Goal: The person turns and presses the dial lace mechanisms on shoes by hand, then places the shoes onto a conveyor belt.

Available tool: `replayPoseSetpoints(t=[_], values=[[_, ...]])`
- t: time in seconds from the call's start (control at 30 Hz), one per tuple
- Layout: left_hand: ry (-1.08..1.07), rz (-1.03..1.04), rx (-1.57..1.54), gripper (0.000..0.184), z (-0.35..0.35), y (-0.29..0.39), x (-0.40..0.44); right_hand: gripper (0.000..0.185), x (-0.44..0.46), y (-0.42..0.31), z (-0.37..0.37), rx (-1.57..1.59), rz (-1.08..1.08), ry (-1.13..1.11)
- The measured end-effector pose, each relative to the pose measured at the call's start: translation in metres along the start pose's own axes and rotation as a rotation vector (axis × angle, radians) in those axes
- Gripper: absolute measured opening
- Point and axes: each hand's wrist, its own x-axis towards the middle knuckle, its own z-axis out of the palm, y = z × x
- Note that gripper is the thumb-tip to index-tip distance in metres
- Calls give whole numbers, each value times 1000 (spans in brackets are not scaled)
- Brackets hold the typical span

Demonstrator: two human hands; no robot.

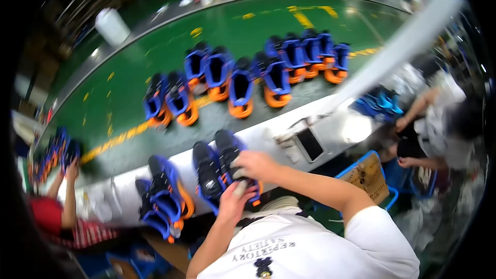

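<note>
A black and blue sports shoe point(228, 151) with orange parts lies on the white bench ledge in front of me. My right hand point(254, 165) reaches in from the right, its fingers bent and closed on the shoe's upper. Lower down, my left hand point(235, 202) is closed at the shoe's collar end. Pale covers show on some fingertips of both hands. My hands hide part of the shoe's opening. Close beside it on the left lies a second shoe point(207, 175). Another pair of shoes point(168, 191) sits further left on the ledge.
Several matching shoes point(241, 88) stand on the green conveyor belt point(129, 88) beyond the ledge. A phone point(309, 143) lies on the white ledge point(268, 142). A slanted white post point(398, 41) crosses the right side. Co-workers sit left and right. A blue crate point(380, 156) holds cardboard.
</note>
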Motion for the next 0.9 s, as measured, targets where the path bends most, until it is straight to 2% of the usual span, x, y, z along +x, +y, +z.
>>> replayPoseSetpoints(t=[0.03,0.1,0.17,0.2,0.33,0.43,0.47,0.6,0.7,0.8,0.9], values=[[-13,19,-65,26,-2,-7,1,29,-2,-2,0,-72,42,15],[-26,46,-135,26,-5,-12,1,28,0,7,-3,113,-28,27],[-32,54,-67,26,-7,-5,3,28,7,3,-19,247,1,-184],[-23,42,-77,26,-10,-6,6,29,8,10,-14,186,-88,-178],[33,20,-145,25,-8,-15,11,27,7,7,1,7,-29,-48],[27,10,-191,25,-10,-18,8,27,13,-2,-11,60,50,-168],[11,15,-206,25,-9,-17,7,31,17,2,-13,98,-75,-165],[5,8,-250,26,-11,-18,5,38,30,2,-24,131,-133,-355],[-7,26,-288,27,-15,-23,4,36,25,-10,-9,-16,83,-330],[-10,26,-286,30,-10,-21,1,35,13,-11,-1,109,251,-282],[-26,-3,-228,31,-1,-17,5,38,26,-4,-19,110,-85,-319]])
